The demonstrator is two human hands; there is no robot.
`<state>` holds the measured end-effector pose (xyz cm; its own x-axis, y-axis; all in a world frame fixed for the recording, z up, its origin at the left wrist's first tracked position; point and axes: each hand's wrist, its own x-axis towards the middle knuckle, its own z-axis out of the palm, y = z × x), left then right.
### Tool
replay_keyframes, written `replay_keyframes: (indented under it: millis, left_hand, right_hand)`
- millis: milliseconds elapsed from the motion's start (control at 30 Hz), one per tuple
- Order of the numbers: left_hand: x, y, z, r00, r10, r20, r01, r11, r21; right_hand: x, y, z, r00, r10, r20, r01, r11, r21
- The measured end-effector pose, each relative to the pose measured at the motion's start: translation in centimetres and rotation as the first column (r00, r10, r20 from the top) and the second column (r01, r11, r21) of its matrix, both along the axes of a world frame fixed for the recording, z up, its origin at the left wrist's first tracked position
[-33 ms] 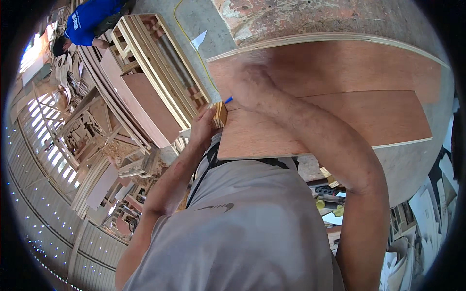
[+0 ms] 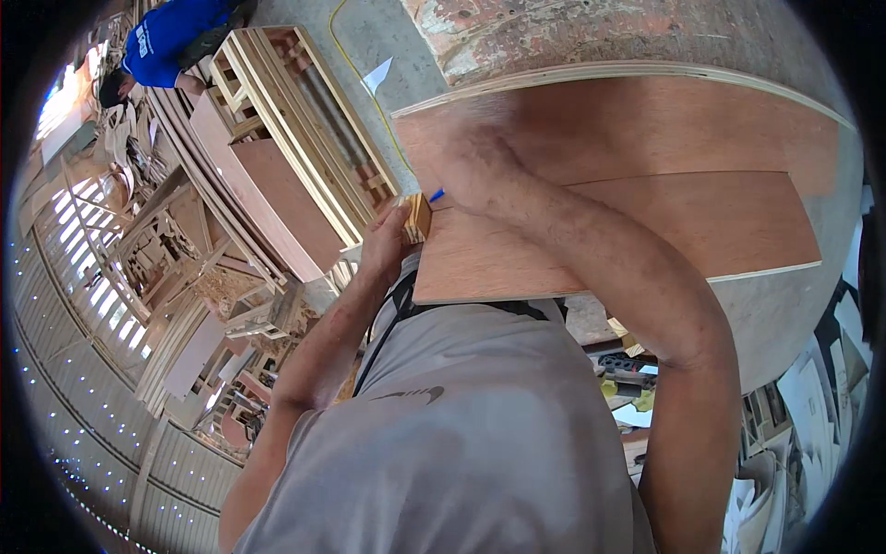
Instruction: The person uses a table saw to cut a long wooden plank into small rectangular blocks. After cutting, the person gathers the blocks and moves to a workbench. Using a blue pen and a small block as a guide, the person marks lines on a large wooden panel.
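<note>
My right hand (image 2: pixel 480 166) is closed over the left end of two reddish-brown plywood boards. From it pokes the blue tip of a pen (image 2: pixel 437 195), close to the boards' edge; the rest of the pen is hidden, and the hand is slightly blurred. Thumb and fingers of my left hand (image 2: pixel 386 238) are closed round a small wooden block (image 2: pixel 419 218), which sits against the boards' left end. The near plywood board (image 2: pixel 683 222) overlaps or meets the far plywood board (image 2: pixel 664 120) along a thin line; I cannot tell which.
The boards lie on a pale worktable (image 2: pixel 771 314). A long wooden frame (image 2: pixel 295 138) stands to the left, with a yellow cord (image 2: pixel 365 83) on the floor beside it. A person in a blue shirt (image 2: pixel 171 42) bends at the far left. Scrap sheets (image 2: pixel 821 415) stack at the right.
The pen's blue tip sits very slightly lower and further right. Otherwise both hands, the block and the boards look the same.
</note>
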<state>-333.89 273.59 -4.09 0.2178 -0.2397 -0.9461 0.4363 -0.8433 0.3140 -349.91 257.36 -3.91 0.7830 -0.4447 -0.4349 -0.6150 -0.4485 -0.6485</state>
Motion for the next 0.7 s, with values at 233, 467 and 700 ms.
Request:
replay_keyframes:
  millis: [233, 467, 700]
  left_hand:
    - [-0.4, -0.7, 0.9, 1.0, 0.002, 0.003, -0.002, 1.0, 0.02]
    - [-0.2, -0.4, 0.5, 1.0, 0.003, 0.006, -0.003, 1.0, 0.018]
    - [-0.3, -0.2, 0.3, 1.0, 0.012, 0.003, -0.012, 1.0, -0.001]
  right_hand:
    - [0.2, 0.7, 0.1, 0.995, 0.095, -0.019, -0.094, 0.995, 0.043]
    - [0.8, 0.7, 0.2, 0.983, 0.172, -0.069, -0.169, 0.985, 0.039]
    - [0.5, -0.8, 1.2, 0.998, 0.012, -0.061, -0.013, 1.0, -0.012]
